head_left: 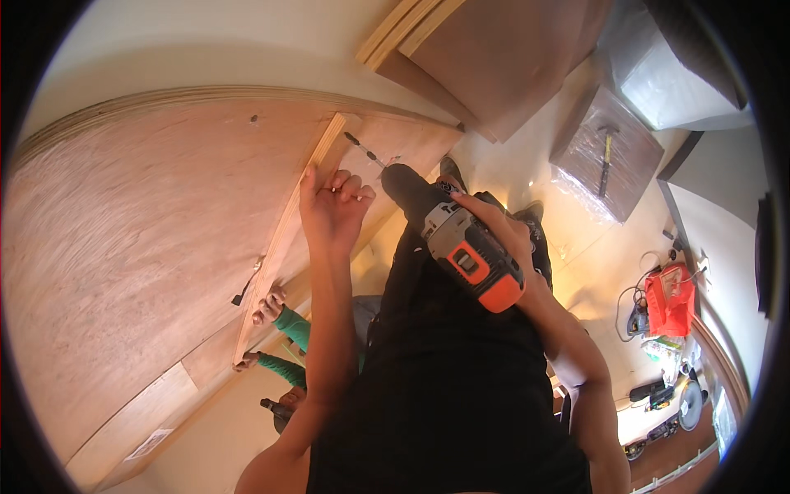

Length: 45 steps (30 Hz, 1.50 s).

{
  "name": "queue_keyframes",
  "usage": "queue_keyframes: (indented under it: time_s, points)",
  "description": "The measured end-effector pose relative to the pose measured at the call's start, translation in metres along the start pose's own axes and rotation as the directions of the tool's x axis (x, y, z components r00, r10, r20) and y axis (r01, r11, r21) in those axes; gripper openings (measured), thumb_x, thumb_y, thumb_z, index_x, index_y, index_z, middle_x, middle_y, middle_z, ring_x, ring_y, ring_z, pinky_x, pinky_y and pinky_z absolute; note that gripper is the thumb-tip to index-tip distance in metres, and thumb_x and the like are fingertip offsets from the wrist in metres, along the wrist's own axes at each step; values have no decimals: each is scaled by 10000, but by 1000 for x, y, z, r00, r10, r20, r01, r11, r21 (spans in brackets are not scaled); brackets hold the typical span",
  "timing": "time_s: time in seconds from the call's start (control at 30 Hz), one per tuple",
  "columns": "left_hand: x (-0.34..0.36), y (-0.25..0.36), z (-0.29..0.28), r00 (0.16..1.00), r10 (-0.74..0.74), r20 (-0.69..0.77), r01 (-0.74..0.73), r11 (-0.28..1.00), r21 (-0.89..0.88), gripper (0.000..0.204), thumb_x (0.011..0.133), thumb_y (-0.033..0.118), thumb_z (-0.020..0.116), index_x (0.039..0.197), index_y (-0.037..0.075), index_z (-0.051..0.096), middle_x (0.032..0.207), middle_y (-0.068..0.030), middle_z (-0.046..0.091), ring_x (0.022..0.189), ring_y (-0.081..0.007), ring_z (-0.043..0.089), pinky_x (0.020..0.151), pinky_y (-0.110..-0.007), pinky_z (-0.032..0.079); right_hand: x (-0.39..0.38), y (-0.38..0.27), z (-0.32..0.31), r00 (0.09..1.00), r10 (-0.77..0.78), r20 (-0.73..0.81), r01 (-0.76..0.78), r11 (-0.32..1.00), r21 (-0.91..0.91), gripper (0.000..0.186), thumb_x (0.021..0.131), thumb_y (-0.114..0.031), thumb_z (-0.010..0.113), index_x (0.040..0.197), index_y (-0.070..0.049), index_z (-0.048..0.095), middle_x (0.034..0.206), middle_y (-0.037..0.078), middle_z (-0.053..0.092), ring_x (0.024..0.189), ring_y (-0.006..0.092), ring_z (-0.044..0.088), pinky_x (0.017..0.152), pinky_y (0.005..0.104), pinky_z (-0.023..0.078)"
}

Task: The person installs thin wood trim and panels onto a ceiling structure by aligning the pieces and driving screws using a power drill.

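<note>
My right hand (502, 221) is closed on an orange, grey and black cordless drill (457, 239), its long bit aimed at a narrow wooden strip (280, 239) on a large plywood panel (140, 222). My left hand (337, 210) is against that strip just below the bit, palm showing, thumb up and fingers loosely bent; whether anything small sits among them is unclear. Lower down, a co-worker's hands (268, 306) in green sleeves touch the strip's lower part.
Brown boards (494, 58) lean at the top. A hammer (606, 160) lies on a plastic-wrapped brown stack (568, 152). At right are a red bag (668, 300), cables and assorted tools (687, 403). The co-worker (290, 403) is below my left arm.
</note>
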<state>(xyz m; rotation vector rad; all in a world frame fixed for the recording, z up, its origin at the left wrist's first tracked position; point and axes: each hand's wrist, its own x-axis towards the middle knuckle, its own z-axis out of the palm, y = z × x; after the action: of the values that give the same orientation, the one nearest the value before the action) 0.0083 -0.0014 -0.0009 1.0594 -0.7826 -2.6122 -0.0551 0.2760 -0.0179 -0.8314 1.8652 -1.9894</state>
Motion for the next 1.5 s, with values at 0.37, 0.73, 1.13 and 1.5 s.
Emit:
queue_keyframes:
  time_s: [0.37,0.73,1.13,1.5]
  points:
    - [6,4,4,986,-4,-167,1,1000,-18,406,892,434,729,736,134,503,707,1,446,619,-154,371,671,-362,311,-2,-6,4,999,-13,-29,12,1000,-27,620,795,-86,770,1375,-20,561,1096,176,709,962,324,724,858,352,546]
    - [6,3,5,985,16,-173,-12,1000,23,383,876,423,725,725,151,502,721,5,481,615,-154,371,684,-382,293,1,-15,6,997,-28,-72,27,1000,-17,629,785,-88,775,1375,-17,571,1083,184,717,952,325,724,856,360,551]
    - [1,3,10,991,39,-125,-29,997,78,352,904,420,695,795,153,493,724,17,444,630,-147,382,706,-375,316,2,-14,-4,998,54,-28,-53,998,13,625,794,-92,771,1382,-27,568,1064,186,721,945,337,728,861,368,559]
    - [-30,-30,-42,969,-248,-20,231,869,437,421,945,107,602,1348,24,513,1000,-11,569,801,-99,446,747,-280,406,-1,10,0,999,5,-51,0,995,95,617,809,-72,758,1386,-13,548,1092,177,719,942,320,736,837,359,565]
